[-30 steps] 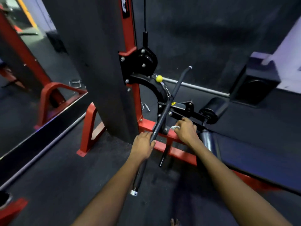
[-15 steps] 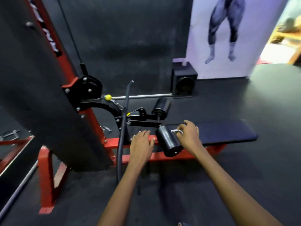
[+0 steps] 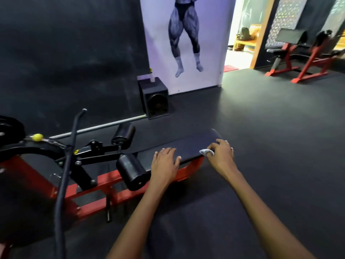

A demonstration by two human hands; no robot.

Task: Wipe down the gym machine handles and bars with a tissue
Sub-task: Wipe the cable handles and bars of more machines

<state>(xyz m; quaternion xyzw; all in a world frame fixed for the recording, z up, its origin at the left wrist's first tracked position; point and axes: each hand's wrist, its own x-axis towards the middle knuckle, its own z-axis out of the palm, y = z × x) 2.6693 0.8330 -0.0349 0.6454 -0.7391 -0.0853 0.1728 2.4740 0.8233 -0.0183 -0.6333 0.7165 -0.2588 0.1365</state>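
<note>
A low red-framed cable row machine (image 3: 97, 186) lies in front of me. Its long black pull bar (image 3: 65, 169) stands tilted at the left, with no hand on it. My left hand (image 3: 165, 163) hovers with straight fingers over the near edge of the dark seat pad (image 3: 188, 146). My right hand (image 3: 221, 156) pinches a small white tissue (image 3: 205, 151) at the pad's right end. Two black foam rollers (image 3: 132, 171) sit left of my left hand.
A black speaker box (image 3: 155, 98) stands against the dark wall, beside a poster of muscular legs (image 3: 184, 38). A yellow ball stopper (image 3: 37, 137) sits on the cable at the left. Red benches (image 3: 302, 55) stand far right. Dark rubber floor spreads to the right.
My view swung right along the machine. My left hand let go of the pull bar and moved over the seat pad. My right hand carried the tissue from the frame to the pad's end.
</note>
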